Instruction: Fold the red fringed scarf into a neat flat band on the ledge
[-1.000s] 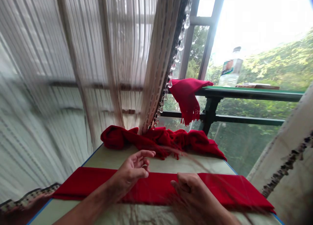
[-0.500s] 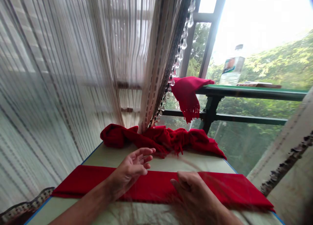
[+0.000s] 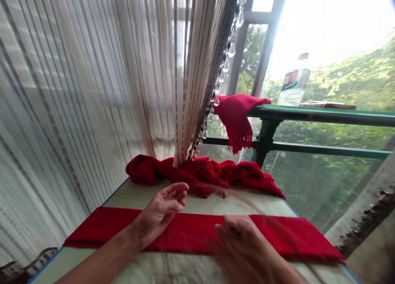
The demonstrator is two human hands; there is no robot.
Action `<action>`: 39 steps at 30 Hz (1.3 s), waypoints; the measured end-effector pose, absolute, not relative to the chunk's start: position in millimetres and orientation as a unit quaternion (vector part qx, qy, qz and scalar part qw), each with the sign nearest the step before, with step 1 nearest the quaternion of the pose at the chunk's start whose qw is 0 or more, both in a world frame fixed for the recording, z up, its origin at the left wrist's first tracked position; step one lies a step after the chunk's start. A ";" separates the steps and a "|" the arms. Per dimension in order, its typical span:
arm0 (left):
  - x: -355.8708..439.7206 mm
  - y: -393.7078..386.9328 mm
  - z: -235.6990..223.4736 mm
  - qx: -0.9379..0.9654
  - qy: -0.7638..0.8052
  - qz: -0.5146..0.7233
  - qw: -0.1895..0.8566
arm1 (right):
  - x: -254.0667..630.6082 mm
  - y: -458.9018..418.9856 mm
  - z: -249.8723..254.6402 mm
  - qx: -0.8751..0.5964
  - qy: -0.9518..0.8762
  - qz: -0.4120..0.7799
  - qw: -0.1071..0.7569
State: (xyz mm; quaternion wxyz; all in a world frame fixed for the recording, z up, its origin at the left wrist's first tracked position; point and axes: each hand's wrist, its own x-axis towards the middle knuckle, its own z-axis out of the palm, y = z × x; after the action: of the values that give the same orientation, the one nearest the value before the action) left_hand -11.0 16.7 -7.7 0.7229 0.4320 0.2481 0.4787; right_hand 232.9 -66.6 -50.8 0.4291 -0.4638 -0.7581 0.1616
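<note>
Nearest, at 5 o'clock, the right hand (image 3: 240,234) is curled and blurred, so whether its grip closes on anything cannot be told; at 7 o'clock the left hand (image 3: 163,206) has an open grip, fingers loosely bent. Around and behind both, at 6 o'clock, a folded red cloth (image 3: 197,234) lies as a flat, matte strip with crisp edges across the pale table (image 3: 129,197). Beyond, at 6 o'clock, lies a rumpled red cloth (image 3: 200,173); between 2 and 3, a fringed red cloth (image 3: 236,111) drapes over a dark railing (image 3: 308,114).
</note>
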 end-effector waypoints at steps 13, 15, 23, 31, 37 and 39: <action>-12.3 6.6 -8.4 0.833 0.248 0.362 0.337 | 230.2 -63.3 -45.8 -0.514 -0.783 0.123 0.326; -12.3 4.7 -10.0 0.856 0.244 0.335 0.308 | 227.6 -66.8 -46.6 -0.543 -0.795 0.124 0.241; -18.2 -1.5 -19.2 0.922 0.237 0.138 0.273 | 222.3 -70.4 -46.2 -0.591 -0.791 0.106 0.117; -11.0 -11.1 -0.4 0.935 0.277 0.023 0.220 | 225.0 -69.2 -40.1 -0.607 -0.780 0.111 0.104; -15.5 -13.4 -9.3 0.940 0.256 0.079 0.212 | 231.5 -60.7 -47.5 -0.630 -0.765 0.082 0.105; -16.8 -12.5 -12.6 0.944 0.247 0.097 0.198 | 231.9 -59.3 -50.3 -0.628 -0.767 0.077 0.109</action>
State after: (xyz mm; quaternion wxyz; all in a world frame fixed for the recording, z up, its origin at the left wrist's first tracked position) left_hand -16.8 -12.5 -12.6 0.1978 0.9436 0.2471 0.0973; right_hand 231.9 -59.3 -50.3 0.1091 -0.6278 -0.7668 0.0766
